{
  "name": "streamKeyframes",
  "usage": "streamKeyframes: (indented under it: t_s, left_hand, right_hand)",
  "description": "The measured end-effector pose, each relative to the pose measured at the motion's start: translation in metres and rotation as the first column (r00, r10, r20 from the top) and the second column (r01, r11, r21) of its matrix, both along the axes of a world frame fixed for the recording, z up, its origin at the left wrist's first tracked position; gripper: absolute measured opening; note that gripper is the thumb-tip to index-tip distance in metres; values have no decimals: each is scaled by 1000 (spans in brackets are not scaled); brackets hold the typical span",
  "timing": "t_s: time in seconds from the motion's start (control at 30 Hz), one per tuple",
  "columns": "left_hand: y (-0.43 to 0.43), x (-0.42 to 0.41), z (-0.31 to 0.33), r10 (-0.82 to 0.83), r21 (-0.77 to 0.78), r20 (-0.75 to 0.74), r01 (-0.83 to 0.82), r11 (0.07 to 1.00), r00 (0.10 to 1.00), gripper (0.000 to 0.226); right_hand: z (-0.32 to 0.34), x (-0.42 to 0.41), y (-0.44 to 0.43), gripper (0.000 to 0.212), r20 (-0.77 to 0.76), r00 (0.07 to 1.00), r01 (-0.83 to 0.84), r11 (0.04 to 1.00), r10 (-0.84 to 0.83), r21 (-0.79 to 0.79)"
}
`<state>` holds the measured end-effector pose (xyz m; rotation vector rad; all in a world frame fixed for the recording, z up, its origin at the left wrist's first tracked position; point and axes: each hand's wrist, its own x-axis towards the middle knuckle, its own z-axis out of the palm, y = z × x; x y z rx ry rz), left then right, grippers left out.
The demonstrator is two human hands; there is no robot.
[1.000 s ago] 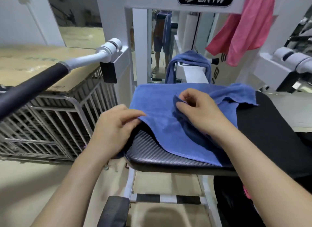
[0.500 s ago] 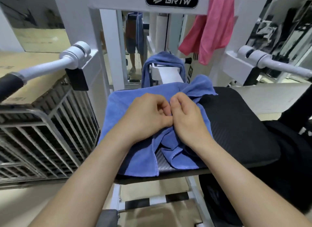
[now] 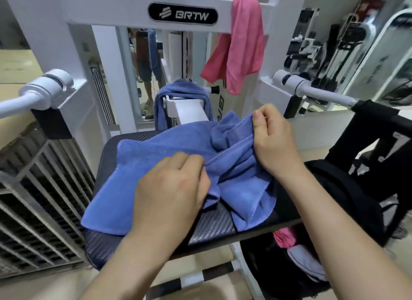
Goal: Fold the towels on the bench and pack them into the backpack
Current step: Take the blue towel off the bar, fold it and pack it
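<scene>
A blue towel (image 3: 142,165) lies bunched on the black padded bench (image 3: 214,230). My left hand (image 3: 176,192) grips a fold of it near the middle. My right hand (image 3: 274,139) pinches an edge and holds it lifted at the right side. A second blue towel (image 3: 178,91) hangs over the white post behind the bench. A pink towel (image 3: 240,45) hangs from the machine's top bar. The black backpack (image 3: 347,199) stands open at the bench's right side, with pink and grey cloth (image 3: 296,248) showing inside.
A white gym machine frame (image 3: 111,14) surrounds the bench, with padded arms at left (image 3: 44,90) and right (image 3: 312,90). A metal grid cage (image 3: 44,188) stands on the left. A person's legs (image 3: 147,72) show behind the frame. Gym gear fills the far right.
My hands have moved apart: the right one has lifted its towel edge up and to the right, while the left one stays gripping near the middle. The view has shifted left and closer.
</scene>
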<state>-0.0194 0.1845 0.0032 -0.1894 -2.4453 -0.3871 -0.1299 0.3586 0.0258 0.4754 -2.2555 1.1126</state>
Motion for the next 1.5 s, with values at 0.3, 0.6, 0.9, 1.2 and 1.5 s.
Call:
streamKeyframes:
  t_s: [0.3, 0.6, 0.9, 1.2, 1.5]
  left_hand:
    - [27, -27, 49, -701, 710, 223, 380, 593, 677, 29]
    - [72, -49, 62, -489, 575, 96, 353, 738, 867, 18]
    - [76, -63, 64, -446, 484, 64, 363, 796, 893, 15]
    - [101, -59, 76, -524, 618, -150, 493, 612, 838, 14]
    - [133, -62, 102, -376, 724, -487, 605, 331, 788, 14]
  right_hand:
    - [13, 5, 30, 30, 341, 818, -286, 842, 463, -457]
    - [24, 30, 58, 9, 299, 731, -357, 718, 613, -598]
    - [21, 28, 77, 9, 303, 738, -385, 744, 604, -546]
    - [12, 19, 82, 25, 407, 590, -462, 705, 697, -538]
    - [-5, 18, 121, 16, 688, 622, -272, 927, 375, -260]
